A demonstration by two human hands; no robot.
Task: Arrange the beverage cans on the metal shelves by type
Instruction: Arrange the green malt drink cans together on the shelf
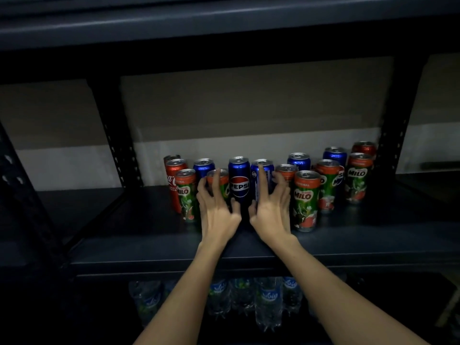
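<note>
On the dark metal shelf (139,235) stands a mixed cluster of upright cans. The left hand (216,207) curls its fingers round a green-and-orange Milo can (219,179), thumb reaching toward the tall blue Pepsi can with its logo facing out (239,180), which stands between the two hands. The right hand (271,205) wraps a second blue Pepsi can (260,178) turned label-sideways, just right of the first. Further Milo cans (306,200) stand to the right, a red Coca-Cola can (174,180) at far left (its script partly hidden). Clear plastic water bottles (268,300) sit on the level below.
</note>
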